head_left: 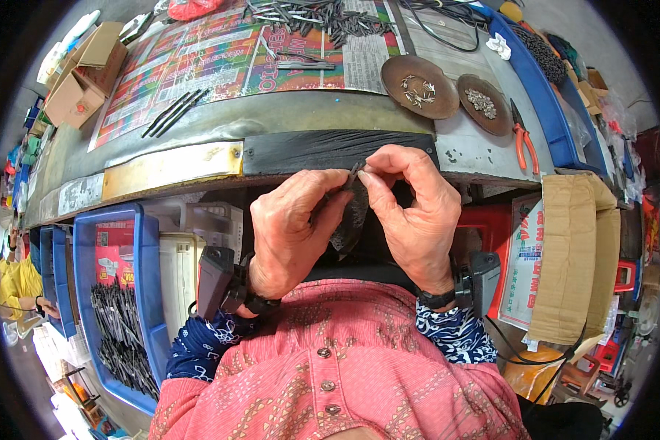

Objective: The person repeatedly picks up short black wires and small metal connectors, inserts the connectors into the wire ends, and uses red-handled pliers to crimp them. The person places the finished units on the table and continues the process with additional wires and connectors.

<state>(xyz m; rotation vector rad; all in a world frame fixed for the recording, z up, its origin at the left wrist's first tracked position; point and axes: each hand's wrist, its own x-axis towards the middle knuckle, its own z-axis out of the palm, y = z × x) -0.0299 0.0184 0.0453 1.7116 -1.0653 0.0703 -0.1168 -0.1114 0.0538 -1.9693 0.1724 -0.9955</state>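
My left hand [295,224] pinches a thin dark stick [356,170] between thumb and fingers, just in front of the bench's black wooden edge strip [330,150]. Against the tip of that stick, my right hand [416,209] has thumb and forefinger pressed together. Whatever small piece lies between those right fingertips is too small to make out. Below the hands hangs a dark pointed shape [350,227], partly hidden by the left fingers. Three slim black sticks [174,114] lie side by side on the bench to the left.
Two brown dishes [400,62] [471,84] hold small metal bits. Red-handled pliers [523,143] lie beside them. Black sticks are heaped [337,22] on printed paper [176,66]. A blue bin [150,293] at lower left holds many more. Cardboard [573,257] stands at right.
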